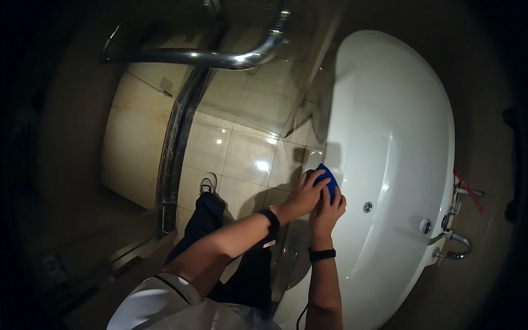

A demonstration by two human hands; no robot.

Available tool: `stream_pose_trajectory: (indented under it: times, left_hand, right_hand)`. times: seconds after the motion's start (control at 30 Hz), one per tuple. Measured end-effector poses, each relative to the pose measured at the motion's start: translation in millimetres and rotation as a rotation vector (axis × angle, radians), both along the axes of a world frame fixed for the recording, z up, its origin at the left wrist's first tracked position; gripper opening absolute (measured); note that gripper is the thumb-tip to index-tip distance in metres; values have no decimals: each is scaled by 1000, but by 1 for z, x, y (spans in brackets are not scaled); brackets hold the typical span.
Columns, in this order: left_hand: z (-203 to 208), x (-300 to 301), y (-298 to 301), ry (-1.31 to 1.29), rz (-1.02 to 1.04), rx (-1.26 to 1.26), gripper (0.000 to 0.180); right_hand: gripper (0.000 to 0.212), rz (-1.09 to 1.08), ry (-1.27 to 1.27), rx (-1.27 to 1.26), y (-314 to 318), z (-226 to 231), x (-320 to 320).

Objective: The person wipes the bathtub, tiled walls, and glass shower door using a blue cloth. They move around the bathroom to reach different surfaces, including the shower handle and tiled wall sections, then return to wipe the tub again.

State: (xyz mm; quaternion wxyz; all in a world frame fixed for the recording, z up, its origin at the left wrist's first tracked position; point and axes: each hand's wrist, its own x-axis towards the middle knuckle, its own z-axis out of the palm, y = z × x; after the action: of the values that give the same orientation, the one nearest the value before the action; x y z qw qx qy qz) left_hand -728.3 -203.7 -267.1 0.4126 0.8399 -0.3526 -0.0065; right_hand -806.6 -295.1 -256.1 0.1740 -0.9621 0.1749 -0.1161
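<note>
Both my hands meet at the near rim of a white bathtub. Between them is a small blue cloth, bunched up and pressed to the rim's edge. My left hand reaches across from the left with its fingers closed on the cloth's near side. From below, my right hand curls its fingers over the cloth's lower part. The fingers hide much of the cloth, and its underside cannot be seen. A black band circles my left wrist, and another band circles the right.
Inside the tub are a round drain and a round overflow fitting. A chrome tap and a red strip are at its far side. A chrome bar handle crosses the upper left, by glass over the tiled floor.
</note>
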Motion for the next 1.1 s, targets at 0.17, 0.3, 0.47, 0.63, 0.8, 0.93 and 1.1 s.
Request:
stream_pose_trajectory:
  times: [0.17, 0.3, 0.47, 0.63, 0.8, 0.93, 1.1]
  left_hand:
    - [-17, 12, 12, 195, -10, -118, 41]
    - [-22, 34, 88, 224, -40, -183, 39]
    - [5, 121, 185, -16, -35, -86, 45]
    - [59, 224, 202, -368, -106, -147, 43]
    - [76, 272, 188, -956, 192, -203, 46]
    - [36, 284, 179, -795, 39, -251, 40]
    - [-51, 295, 169, -1287, 285, -192, 40]
  right_hand:
    - [45, -62, 17, -75, 24, -7, 13]
    - [44, 22, 108, -100, 86, -1, 32]
    - [41, 106, -169, -120, 173, 8, 122]
    - [34, 224, -695, -386, 170, 56, 225]
    - [38, 242, -917, -623, 135, 67, 289]
    - [36, 318, -964, -567, 124, 24, 292]
    - [23, 244, -1057, -727, 115, -71, 298]
